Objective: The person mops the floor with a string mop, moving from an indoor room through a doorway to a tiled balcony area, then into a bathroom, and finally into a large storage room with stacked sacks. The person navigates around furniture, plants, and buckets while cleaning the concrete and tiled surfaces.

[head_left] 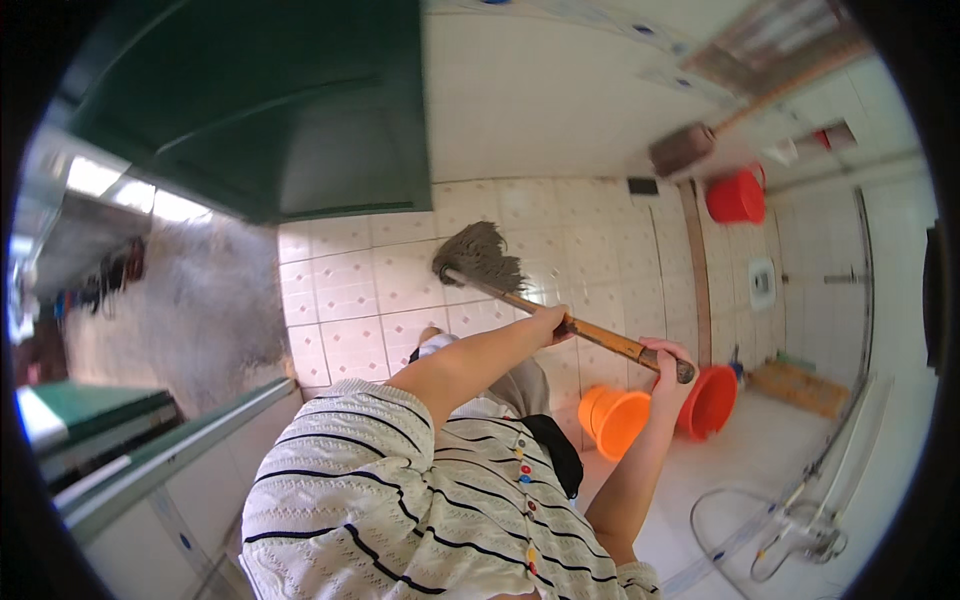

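Observation:
A mop with a grey string head (pixel 482 257) rests on the tiled floor, and its wooden handle (pixel 612 339) slants up toward my right side. My left hand (pixel 556 324) is closed round the middle of the handle, its arm reaching across my striped cardigan. Close to the handle's top end, my right hand (pixel 668 360) grips the wood with the fingers wrapped over it. An orange bucket (pixel 612 422) and a red basin (pixel 712 402) stand on the floor beside my right forearm.
A dark green door (pixel 270 110) stands at the far left, beside a grey floor (pixel 205 300) outside. On the right are a red bucket (pixel 735 197), a floor drain fitting (pixel 762 285), a wooden board (pixel 798 386) and a shower hose (pixel 697 535). A long-handled brush-like tool (pixel 683 150) leans by the far wall.

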A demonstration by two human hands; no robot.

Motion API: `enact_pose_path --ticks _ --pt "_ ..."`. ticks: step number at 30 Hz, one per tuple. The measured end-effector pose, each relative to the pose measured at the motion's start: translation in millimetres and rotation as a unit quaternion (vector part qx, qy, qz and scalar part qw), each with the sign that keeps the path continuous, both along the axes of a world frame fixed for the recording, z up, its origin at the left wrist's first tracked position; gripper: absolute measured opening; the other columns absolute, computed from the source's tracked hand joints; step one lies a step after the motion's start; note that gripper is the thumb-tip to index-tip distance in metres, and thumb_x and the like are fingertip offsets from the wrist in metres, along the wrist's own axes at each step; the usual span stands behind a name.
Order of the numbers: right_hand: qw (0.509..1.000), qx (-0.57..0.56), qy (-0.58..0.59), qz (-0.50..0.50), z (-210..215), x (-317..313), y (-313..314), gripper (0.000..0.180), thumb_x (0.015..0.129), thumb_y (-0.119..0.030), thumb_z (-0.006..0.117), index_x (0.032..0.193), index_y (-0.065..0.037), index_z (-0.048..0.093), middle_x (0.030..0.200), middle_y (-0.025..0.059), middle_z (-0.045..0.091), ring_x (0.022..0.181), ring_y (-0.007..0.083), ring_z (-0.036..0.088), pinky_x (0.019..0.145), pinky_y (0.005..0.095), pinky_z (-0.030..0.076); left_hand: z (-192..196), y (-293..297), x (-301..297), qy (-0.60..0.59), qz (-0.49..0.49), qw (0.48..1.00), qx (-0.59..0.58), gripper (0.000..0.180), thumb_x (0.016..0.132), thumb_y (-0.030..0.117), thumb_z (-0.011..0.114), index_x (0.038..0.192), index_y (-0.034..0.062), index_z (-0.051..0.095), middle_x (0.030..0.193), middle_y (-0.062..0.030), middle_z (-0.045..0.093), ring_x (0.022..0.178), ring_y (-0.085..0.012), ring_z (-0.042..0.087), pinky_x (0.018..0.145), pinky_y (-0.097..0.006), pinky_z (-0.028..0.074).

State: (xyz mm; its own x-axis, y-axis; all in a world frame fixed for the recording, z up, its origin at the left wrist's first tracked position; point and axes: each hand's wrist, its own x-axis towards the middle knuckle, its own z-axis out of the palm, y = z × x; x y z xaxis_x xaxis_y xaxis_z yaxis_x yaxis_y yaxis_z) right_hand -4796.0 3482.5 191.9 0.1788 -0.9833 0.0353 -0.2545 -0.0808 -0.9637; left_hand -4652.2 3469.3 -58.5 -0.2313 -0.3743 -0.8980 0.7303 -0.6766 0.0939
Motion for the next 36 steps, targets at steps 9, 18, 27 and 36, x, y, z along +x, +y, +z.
enact_pose_path --ticks 9,18,27,36 --pt "0.940 0.129 -0.005 0.317 -64 182 52 0.016 0.081 0.000 0.054 0.092 0.000 0.066 0.097 0.0097 0.068 0.094 0.0170 0.061 0.085 0.0281 0.046 -98 163 214 -0.108 0.273 0.955 0.045 0.024 0.086 0.027 0.059 0.084 0.0034 0.054 0.072 -0.0102 0.060 0.060 -0.0241 0.063 0.052 -0.038 0.057" --pt "0.792 0.151 -0.030 0.590 -118 291 92 0.015 0.077 0.001 0.062 0.092 0.001 0.065 0.104 0.0120 0.066 0.102 0.0190 0.061 0.091 0.0303 0.045 -91 297 287 -0.166 0.411 0.892 0.085 0.024 0.093 0.031 0.046 0.091 0.0078 0.053 0.079 -0.0060 0.056 0.071 -0.0172 0.056 0.066 -0.032 0.051" --pt "0.783 0.136 -0.042 0.606 -51 361 59 0.012 0.074 0.009 0.056 0.082 0.005 0.063 0.091 0.0147 0.067 0.097 0.0243 0.063 0.087 0.0336 0.048 0 256 304 -0.061 0.501 0.861 0.070 0.025 0.087 0.031 0.056 0.074 0.0095 0.050 0.067 -0.0053 0.051 0.057 -0.0168 0.051 0.050 -0.027 0.046" --pt "0.715 -0.047 -0.033 0.697 18 530 131 0.016 0.068 0.012 0.056 0.080 0.003 0.061 0.091 0.0144 0.068 0.100 0.0297 0.064 0.088 0.0373 0.048 13 274 462 0.040 0.713 0.684 -0.149 0.016 0.081 0.018 0.057 0.085 0.0073 0.046 0.073 -0.0057 0.050 0.069 -0.0218 0.055 0.070 -0.035 0.052"
